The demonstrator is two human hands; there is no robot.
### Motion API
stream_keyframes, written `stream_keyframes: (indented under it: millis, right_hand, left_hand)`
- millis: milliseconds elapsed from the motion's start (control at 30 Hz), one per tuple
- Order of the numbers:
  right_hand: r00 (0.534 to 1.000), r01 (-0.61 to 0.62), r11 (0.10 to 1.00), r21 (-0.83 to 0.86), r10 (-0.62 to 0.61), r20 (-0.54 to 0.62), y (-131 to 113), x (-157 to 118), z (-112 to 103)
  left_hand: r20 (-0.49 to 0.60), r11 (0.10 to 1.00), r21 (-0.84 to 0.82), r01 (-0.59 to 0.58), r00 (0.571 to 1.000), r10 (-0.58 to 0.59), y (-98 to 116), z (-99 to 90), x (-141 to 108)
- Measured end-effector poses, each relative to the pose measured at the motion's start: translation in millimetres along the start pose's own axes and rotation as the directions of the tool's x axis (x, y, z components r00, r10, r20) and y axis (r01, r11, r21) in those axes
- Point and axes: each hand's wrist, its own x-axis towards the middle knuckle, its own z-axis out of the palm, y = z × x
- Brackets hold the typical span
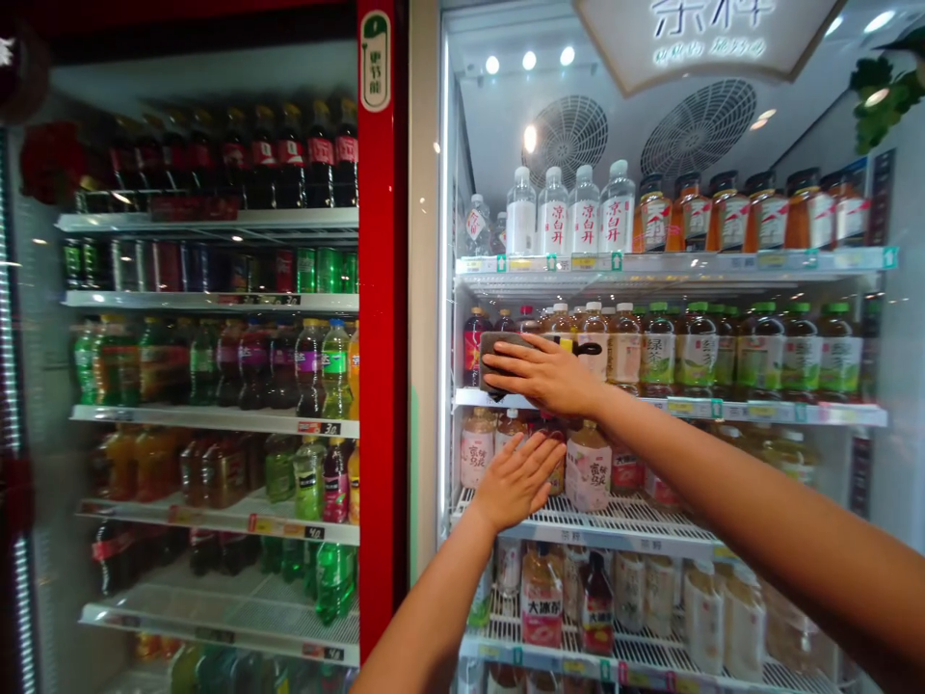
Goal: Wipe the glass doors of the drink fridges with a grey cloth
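Both forearms reach into the open cooler: right hand [545, 374] presses a dark sponge [506, 364] flat-palmed against the bottles [621, 342] at the second shelf edge [780, 412], left hand [515, 479] spread wide, holding nothing, against the pink bottles [587, 467] below. Best to keep pressure light and strokes short, since bottles crowd the shelf lip. Free room is only the door frame [426, 289] side, left.

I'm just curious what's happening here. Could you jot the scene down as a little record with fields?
place: open drinks fridge, beside a red-framed fridge
right hand: flat on a dark sponge at the second shelf edge
left hand: open, at the pink-label bottles on the third shelf
top shelf: water bottles, orange drinks
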Motion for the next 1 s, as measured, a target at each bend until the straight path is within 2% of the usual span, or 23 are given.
stream_keyframes:
  millis: [67, 133, 200, 233, 300, 367, 433, 500, 600, 667, 700, 800, 833, 867, 933, 1000]
  right_hand:
    - [0.998, -0.050, 0.999, -0.009, 0.050, -0.024, 18.1, -2.9, -7.4]
    - [0.973, -0.210, 0.978, -0.018, 0.207, -0.101, 29.1, 3.3, -10.8]
    - [0.920, -0.358, 0.934, -0.011, 0.350, -0.175, 23.8, 14.6, -7.2]
    - [0.908, -0.382, 0.924, -0.008, 0.374, -0.189, 15.2, 20.2, -2.9]
    - [0.943, -0.298, 0.955, -0.012, 0.292, -0.162, -6.8, 28.6, 7.5]
    - [0.990, -0.101, 0.995, -0.010, 0.100, -0.100, -23.7, 33.3, 15.3]
    - [0.997, 0.036, 0.999, -0.001, -0.036, -0.062, -27.0, 37.3, 16.7]
    - [0.998, 0.010, 1.000, -0.009, -0.011, -0.070, -19.7, 43.5, 12.8]
    - [0.967, -0.214, 0.976, -0.036, 0.206, -0.148, -12.1, 55.3, 8.8]
    - [0.952, -0.257, 0.966, -0.031, 0.248, -0.178, -18.4, 61.3, 12.9]
    - [0.965, -0.205, 0.978, -0.022, 0.199, -0.170, -23.7, 63.4, 16.7]
    - [0.991, 0.071, 0.997, 0.018, -0.069, -0.111, -34.8, 68.2, 27.0]
    - [0.988, 0.116, 0.993, 0.025, -0.113, -0.104, -34.8, 70.2, 28.5]
    - [0.988, 0.112, 0.993, 0.025, -0.109, -0.110, -33.3, 72.6, 28.8]
    - [0.988, -0.016, 1.000, 0.014, 0.018, -0.150, -30.1, 78.2, 27.5]
    - [0.967, -0.171, 0.985, 0.009, 0.170, -0.192, -32.3, 83.6, 27.4]
  left_hand:
    - [0.027, 1.000, 0.011, -0.010, 1.000, 0.010, -0.7, -8.2, 1.0]
    - [0.054, 1.000, 0.016, -0.018, 0.998, 0.017, -2.8, -17.2, -1.8]
    - [0.063, 0.999, 0.031, 0.007, 0.998, -0.009, -7.4, -25.4, -10.2]
    - [0.063, 0.999, 0.044, 0.032, 0.997, -0.034, -10.8, -29.1, -16.4]
    - [0.070, 0.994, 0.073, 0.076, 0.994, -0.081, -20.1, -36.5, -31.0]
    - [0.098, 0.991, 0.095, 0.091, 0.990, -0.100, -32.1, -44.6, -45.4]
    - [0.127, 0.989, 0.113, 0.096, 0.986, -0.111, -45.4, -53.2, -56.5]
    - [0.139, 0.985, 0.131, 0.113, 0.982, -0.131, -58.1, -60.8, -63.1]
    - [0.123, 0.976, 0.156, 0.152, 0.977, -0.172, -73.3, -66.0, -67.0]
    - [0.104, 0.969, 0.171, 0.177, 0.975, -0.196, -79.7, -64.2, -68.7]
    - [0.096, 0.967, 0.176, 0.184, 0.975, -0.203, -81.7, -62.1, -69.8]
    - [0.083, 0.963, 0.191, 0.192, 0.974, -0.211, -83.7, -54.7, -73.6]
    - [0.082, 0.962, 0.196, 0.191, 0.974, -0.211, -83.4, -52.6, -74.8]
    - [0.083, 0.960, 0.203, 0.190, 0.974, -0.211, -83.0, -50.7, -75.9]
    - [0.083, 0.956, 0.221, 0.192, 0.973, -0.214, -82.1, -47.1, -78.0]
    - [0.077, 0.953, 0.232, 0.196, 0.973, -0.219, -81.9, -42.4, -80.4]
